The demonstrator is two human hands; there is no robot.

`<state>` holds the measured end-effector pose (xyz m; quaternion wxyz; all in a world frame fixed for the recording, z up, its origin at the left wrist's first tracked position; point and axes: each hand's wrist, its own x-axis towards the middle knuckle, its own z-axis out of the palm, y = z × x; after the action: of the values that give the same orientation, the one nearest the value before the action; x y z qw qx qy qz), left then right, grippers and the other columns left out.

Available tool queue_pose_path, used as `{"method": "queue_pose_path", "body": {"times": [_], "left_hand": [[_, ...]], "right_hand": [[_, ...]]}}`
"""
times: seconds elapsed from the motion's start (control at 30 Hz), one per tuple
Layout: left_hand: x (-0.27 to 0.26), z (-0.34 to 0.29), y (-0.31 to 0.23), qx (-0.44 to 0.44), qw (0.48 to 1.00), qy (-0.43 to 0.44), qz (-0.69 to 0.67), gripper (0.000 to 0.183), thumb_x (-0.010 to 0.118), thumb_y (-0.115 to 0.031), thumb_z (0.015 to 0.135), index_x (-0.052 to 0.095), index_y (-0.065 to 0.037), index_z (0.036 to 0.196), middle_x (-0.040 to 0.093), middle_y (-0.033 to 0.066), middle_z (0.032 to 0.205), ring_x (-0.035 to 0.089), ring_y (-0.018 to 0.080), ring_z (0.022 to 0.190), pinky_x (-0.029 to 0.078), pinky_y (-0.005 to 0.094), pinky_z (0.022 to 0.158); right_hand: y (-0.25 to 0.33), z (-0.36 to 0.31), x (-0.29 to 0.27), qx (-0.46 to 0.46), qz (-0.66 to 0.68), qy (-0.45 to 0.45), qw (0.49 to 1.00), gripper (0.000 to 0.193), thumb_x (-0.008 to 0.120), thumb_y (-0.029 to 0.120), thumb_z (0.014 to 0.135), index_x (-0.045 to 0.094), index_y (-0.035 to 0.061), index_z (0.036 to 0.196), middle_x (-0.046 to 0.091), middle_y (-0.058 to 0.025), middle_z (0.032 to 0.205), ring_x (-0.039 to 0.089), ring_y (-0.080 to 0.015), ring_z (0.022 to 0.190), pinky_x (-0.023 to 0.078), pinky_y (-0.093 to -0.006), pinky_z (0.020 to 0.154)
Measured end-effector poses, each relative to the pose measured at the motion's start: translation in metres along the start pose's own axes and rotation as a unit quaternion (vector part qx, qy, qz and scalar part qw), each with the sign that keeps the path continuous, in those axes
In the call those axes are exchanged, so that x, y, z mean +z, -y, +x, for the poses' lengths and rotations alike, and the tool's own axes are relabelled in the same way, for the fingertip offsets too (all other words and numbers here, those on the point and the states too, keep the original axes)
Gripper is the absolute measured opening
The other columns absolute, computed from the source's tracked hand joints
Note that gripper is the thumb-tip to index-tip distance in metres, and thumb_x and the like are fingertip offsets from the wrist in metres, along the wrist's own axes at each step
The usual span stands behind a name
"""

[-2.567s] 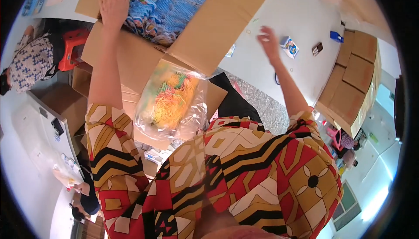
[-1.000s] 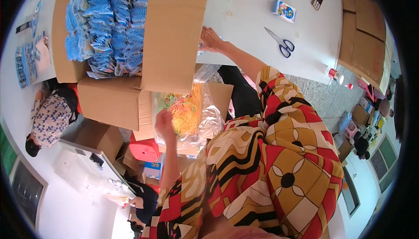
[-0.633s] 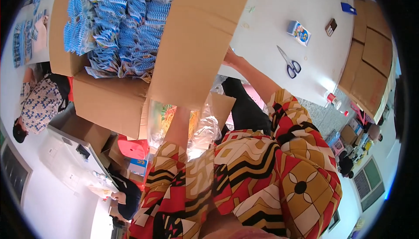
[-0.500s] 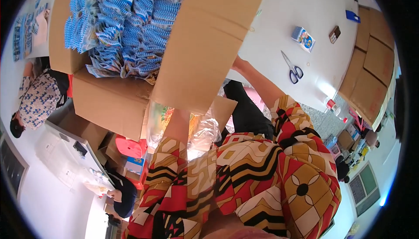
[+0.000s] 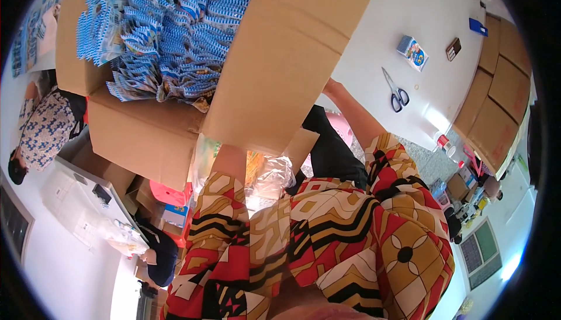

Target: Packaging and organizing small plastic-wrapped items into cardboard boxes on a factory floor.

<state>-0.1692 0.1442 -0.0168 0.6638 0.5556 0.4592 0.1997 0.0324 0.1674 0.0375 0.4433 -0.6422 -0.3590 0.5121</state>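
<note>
Box: an open brown cardboard box [image 5: 140, 136] at upper left, filled with rows of crimped blue-and-white plastic packets [image 5: 181, 33].
Wide flap: a long brown cardboard flap [image 5: 286, 57] slants out from the box's right side, over part of the white surface [image 5: 374, 57].
Left hand: hidden beneath the flap, only the bare left forearm [image 5: 231, 162] showing; I cannot tell whether it grasps anything.
Right hand: the right hand [image 5: 332, 86] is at the flap's right edge, its fingers covered by the cardboard; whether it is clenched, released or gripping cannot be told.
Below the flap: a crinkled clear plastic bag [image 5: 274, 177] with yellow contents, just beside the left forearm.
Scissors: steel-bladed scissors with dark blue handles [image 5: 394, 88], lying on the surface, well to the right of the flap.
Beyond them: a small blue-and-white printed pack [image 5: 414, 54], with a small dark brown rectangular object [image 5: 453, 49] to its right.
Right side: stacked brown cartons [image 5: 497, 92].
Far left: a seated person in a dark-and-pale patterned top [image 5: 44, 127].
</note>
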Motion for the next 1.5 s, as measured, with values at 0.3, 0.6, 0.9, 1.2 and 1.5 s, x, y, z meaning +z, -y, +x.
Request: {"method": "queue_pose_path", "body": {"times": [0.3, 0.6, 0.9, 1.2, 1.5], "left_hand": [[0.019, 0.012, 0.007, 0.039, 0.997, 0.054, 0.025, 0.048, 0.063, -0.022, 0.081, 0.046, 0.001, 0.119, 0.053, 0.0104, 0.110, 0.049, 0.0171, 0.103, 0.040, 0.0303, 0.087], [0.012, 0.065, -0.022, 0.126, 0.988, 0.058, 0.064, 0.053, 0.064, -0.026, 0.080, 0.044, 0.001, 0.121, 0.052, 0.0115, 0.112, 0.047, 0.0190, 0.107, 0.038, 0.0323, 0.090], [0.030, 0.055, -0.044, 0.158, 0.982, 0.084, 0.066, 0.059, 0.065, -0.030, 0.079, 0.043, 0.001, 0.123, 0.051, 0.0127, 0.114, 0.045, 0.0210, 0.111, 0.037, 0.0343, 0.093], [0.021, -0.043, -0.086, 0.041, 0.967, 0.142, -0.206, 0.080, 0.070, -0.041, 0.072, 0.035, 0.000, 0.130, 0.048, 0.0156, 0.120, 0.042, 0.0272, 0.116, 0.030, 0.0392, 0.101], [-0.055, -0.116, -0.114, -0.055, 0.972, 0.005, -0.227, 0.068, 0.079, -0.017, 0.067, 0.044, -0.004, 0.124, 0.057, 0.0058, 0.110, 0.055, 0.0141, 0.099, 0.045, 0.0296, 0.087]], "right_hand": [[0.023, -0.003, -0.005, 0.122, 0.010, 0.038, 0.992, 0.042, 0.063, 0.018, 0.077, 0.051, 0.0031, 0.115, 0.054, -0.0116, 0.114, 0.049, -0.0287, 0.106, 0.039, -0.0379, 0.092], [-0.074, -0.033, -0.016, 0.114, 0.006, 0.031, 0.993, 0.036, 0.057, 0.014, 0.084, 0.050, 0.0026, 0.117, 0.053, -0.0072, 0.118, 0.048, -0.0211, 0.110, 0.042, -0.0355, 0.088], [-0.060, -0.061, -0.026, 0.084, -0.084, -0.015, 0.993, 0.048, 0.078, 0.023, 0.064, 0.056, -0.0032, 0.099, 0.063, -0.0138, 0.090, 0.061, -0.0204, 0.083, 0.049, -0.0330, 0.071], [0.033, -0.121, -0.020, 0.187, -0.155, 0.144, 0.959, 0.053, 0.079, 0.019, 0.061, 0.055, -0.0015, 0.104, 0.063, -0.0095, 0.094, 0.059, -0.0155, 0.087, 0.048, -0.0319, 0.077], [0.058, -0.126, 0.089, 0.365, 0.118, 0.201, 0.902, 0.062, 0.076, 0.013, 0.063, 0.048, 0.0053, 0.118, 0.059, -0.0035, 0.106, 0.056, -0.0136, 0.096, 0.044, -0.0293, 0.085]]}}
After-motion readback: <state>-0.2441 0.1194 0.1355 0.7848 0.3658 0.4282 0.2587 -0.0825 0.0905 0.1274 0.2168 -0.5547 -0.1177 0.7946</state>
